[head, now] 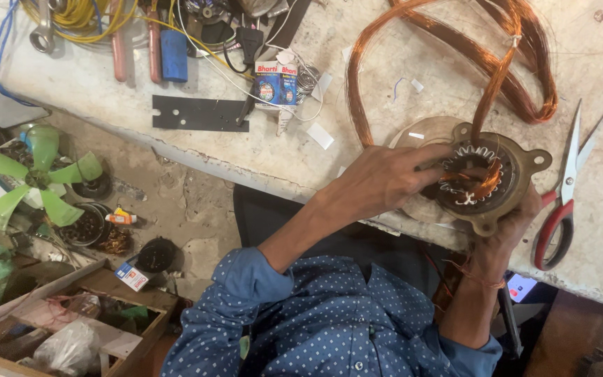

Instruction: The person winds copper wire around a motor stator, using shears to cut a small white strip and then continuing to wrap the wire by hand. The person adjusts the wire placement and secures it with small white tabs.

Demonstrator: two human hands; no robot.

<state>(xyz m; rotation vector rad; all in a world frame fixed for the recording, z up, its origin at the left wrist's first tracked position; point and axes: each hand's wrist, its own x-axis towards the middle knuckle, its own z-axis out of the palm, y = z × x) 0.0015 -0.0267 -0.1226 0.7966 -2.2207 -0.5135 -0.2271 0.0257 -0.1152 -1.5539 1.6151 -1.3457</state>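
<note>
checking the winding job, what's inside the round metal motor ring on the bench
Inside the motor ring, copper wire lies in the slots, with white slot liners showing around the bore. The left hand covers the ring's left part, so the slots there cannot be seen.

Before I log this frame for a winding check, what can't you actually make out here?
- Head view: the left hand covers the left half of the stator, so those slots are hidden.
- Right hand grips the stator's lower edge; its fingertips vanish beneath.
- Copper wire coil is cut off by the top edge.
- Whether the wire strands are seated in the slots: too fine to tell.
- Scissors: fully visible.
</note>
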